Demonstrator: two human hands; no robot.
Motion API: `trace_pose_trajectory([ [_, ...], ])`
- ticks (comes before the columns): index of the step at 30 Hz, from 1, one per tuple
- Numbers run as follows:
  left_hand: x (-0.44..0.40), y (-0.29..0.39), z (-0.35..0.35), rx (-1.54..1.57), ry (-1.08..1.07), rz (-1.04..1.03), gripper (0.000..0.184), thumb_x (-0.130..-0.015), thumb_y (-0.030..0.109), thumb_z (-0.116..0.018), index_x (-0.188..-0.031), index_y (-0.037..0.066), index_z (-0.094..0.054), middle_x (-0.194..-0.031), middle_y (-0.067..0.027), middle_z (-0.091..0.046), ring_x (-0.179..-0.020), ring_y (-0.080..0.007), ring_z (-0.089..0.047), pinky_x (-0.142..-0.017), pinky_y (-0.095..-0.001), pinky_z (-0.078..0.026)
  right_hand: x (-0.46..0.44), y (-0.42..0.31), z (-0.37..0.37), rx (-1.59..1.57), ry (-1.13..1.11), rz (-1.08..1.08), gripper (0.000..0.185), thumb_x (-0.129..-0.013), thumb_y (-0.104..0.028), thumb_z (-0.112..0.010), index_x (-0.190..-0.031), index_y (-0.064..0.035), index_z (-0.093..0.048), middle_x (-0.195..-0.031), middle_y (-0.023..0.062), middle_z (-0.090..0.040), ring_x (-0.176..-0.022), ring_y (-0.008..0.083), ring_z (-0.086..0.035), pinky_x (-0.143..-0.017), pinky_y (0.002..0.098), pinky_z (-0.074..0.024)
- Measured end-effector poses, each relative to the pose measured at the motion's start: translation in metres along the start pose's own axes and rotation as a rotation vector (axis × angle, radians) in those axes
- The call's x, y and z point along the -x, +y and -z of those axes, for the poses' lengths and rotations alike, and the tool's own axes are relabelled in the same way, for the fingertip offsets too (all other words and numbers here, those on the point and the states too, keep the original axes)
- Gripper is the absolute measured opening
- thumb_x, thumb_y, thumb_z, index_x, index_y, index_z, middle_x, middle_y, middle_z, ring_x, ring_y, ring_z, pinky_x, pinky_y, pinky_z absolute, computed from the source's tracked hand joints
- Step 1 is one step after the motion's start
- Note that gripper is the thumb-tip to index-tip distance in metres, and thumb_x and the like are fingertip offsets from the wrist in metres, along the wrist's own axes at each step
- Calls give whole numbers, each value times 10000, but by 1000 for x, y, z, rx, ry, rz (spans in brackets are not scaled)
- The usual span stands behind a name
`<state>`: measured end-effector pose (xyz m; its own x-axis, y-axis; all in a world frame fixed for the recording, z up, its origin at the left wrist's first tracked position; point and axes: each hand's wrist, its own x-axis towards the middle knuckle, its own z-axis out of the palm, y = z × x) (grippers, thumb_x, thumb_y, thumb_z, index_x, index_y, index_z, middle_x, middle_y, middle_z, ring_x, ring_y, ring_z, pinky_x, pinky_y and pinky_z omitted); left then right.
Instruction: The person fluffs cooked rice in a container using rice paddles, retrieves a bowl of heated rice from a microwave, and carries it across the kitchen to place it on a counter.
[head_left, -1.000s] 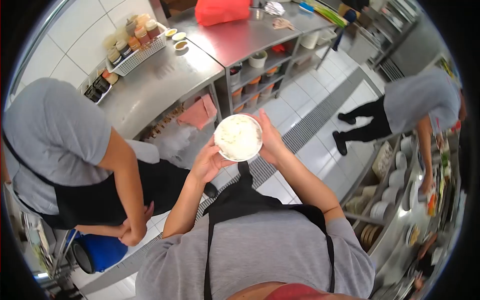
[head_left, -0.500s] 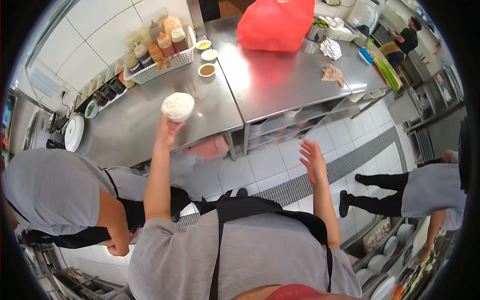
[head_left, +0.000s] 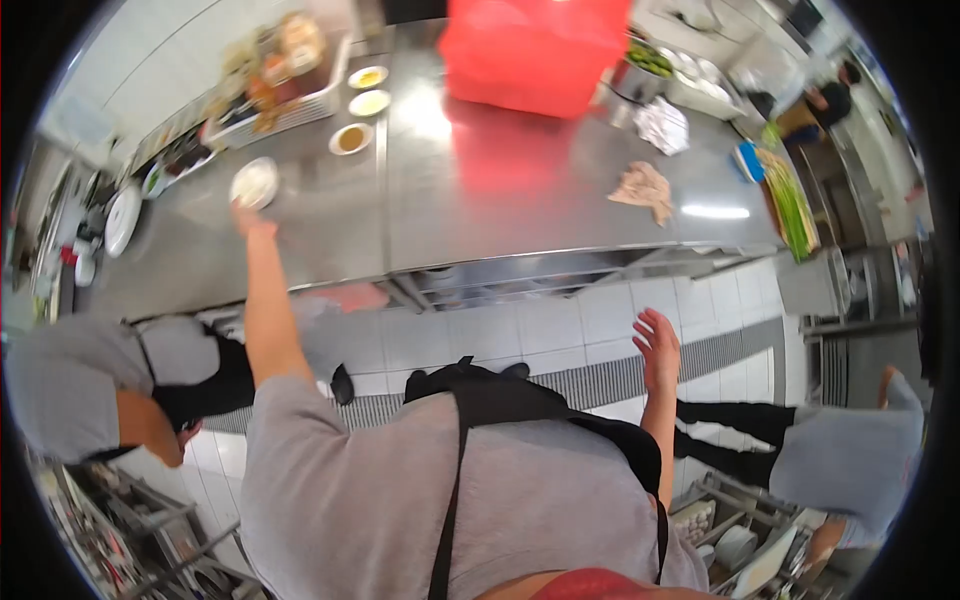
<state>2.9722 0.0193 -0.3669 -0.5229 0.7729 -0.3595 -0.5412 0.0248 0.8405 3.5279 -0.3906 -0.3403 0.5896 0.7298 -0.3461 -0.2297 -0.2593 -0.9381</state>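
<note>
My left hand (head_left: 252,222) is stretched out over the steel counter (head_left: 315,225) at the left. Its fingers are closed on the near side of a white bowl of rice (head_left: 254,183); whether the bowl touches the counter I cannot tell. To the right of that bowl stand three small white bowls: one with something yellow (head_left: 368,77), one with pale contents (head_left: 370,102) and one with brown sauce (head_left: 351,139). My right hand (head_left: 656,348) hangs in the air over the floor, fingers apart, with nothing in it.
A white basket of sauce bottles (head_left: 290,110) stands by the wall. On the right-hand counter are a large red bag (head_left: 535,55), a crumpled cloth (head_left: 645,190) and green stalks (head_left: 790,205). One co-worker (head_left: 90,390) stands close at left, another (head_left: 845,440) at right.
My left hand has carried the bowl of rice to the left across the counter. The whole view has shifted with my body. My right hand stays raised and free.
</note>
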Motion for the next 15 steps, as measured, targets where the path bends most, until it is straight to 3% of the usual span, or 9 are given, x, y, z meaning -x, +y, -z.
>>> trace_pose_trajectory([
  [2, 64, -13, -21, -12, 85, -175, 359, -791, 248, -489, -1098, 64, -475, -1028, -116, -502, -972, -246, -484, -871, -376, -380, -25, -15, 18, 169, 35, 92, 369, -845, -326, -482, -1064, -35, -541, -1040, 83, -564, -947, 181, -528, -782, 292, -394],
  [4, 74, -69, -16, -204, 30, -564, 289, -739, 102, -548, -1021, 55, -504, -830, -62, -468, -768, -153, -489, -674, -271, -431, -66, -25, 34, 373, 37, 245, 282, -828, -262, -530, -965, -22, -588, -943, 69, -590, -858, 141, -540, -714, 253, -411],
  [5, 99, -90, -18, -379, -39, -576, 285, -718, 45, -546, -1002, 59, -519, -782, -25, -433, -691, -117, -441, -612, -248, -402, -89, -31, 37, 485, 18, 345, 240, -820, -229, -554, -922, -17, -600, -887, 65, -596, -810, 114, -535, -672, 238, -419],
  [6, 133, -112, -28, -553, -105, -589, 295, -697, -11, -543, -982, 62, -533, -734, 11, -399, -615, -82, -393, -550, -225, -373, -108, -42, 28, 481, 13, 604, 198, -809, -182, -565, -912, -16, -596, -859, 75, -595, -773, 127, -544, -639, 244, -426],
  [8, 210, -147, -67, -660, -345, -539, 275, -677, -34, -531, -932, 67, -554, -685, 45, -372, -581, -55, -336, -518, -198, -312, -151, -73, 5, 564, -12, 773, 144, -775, -145, -577, -895, -74, -611, -910, 124, -586, -851, 246, -562, -710, 290, -444],
  [9, 254, -161, -89, -572, -482, -489, 254, -667, -36, -527, -894, 71, -561, -671, 50, -376, -591, -57, -348, -537, -194, -319, -166, -93, -12, 648, 7, 960, 159, -775, -177, -577, -902, -85, -610, -962, 123, -575, -920, 287, -537, -765, 317, -440],
  [11, 307, -201, -123, -426, -718, -277, 256, -670, -46, -509, -896, 68, -549, -729, 30, -454, -668, -56, -422, -587, -187, -352, -216, -99, -32, 751, 45, 1059, 183, -778, -192, -565, -925, -92, -609, -1006, 108, -564, -974, 301, -507, -808, 337, -426],
  [14, 387, -223, -177, -322, -960, -11, 204, -698, -39, -553, -879, 53, -538, -741, 17, -484, -690, -69, -462, -616, -199, -387, -256, -58, -35, 1273, 198, 1105, 210, -771, -164, -552, -968, -122, -611, -1034, 116, -553, -1012, 317, -479, -827, 355, -417],
  [15, 399, -232, -192, -260, -1039, 52, 190, -704, -30, -580, -872, 48, -535, -746, 10, -500, -698, -76, -482, -626, -208, -404, -258, -54, -28, 1229, 130, 1080, 221, -772, -168, -545, -981, -137, -609, -1041, 119, -548, -1005, 311, -483, -824, 357, -417],
])
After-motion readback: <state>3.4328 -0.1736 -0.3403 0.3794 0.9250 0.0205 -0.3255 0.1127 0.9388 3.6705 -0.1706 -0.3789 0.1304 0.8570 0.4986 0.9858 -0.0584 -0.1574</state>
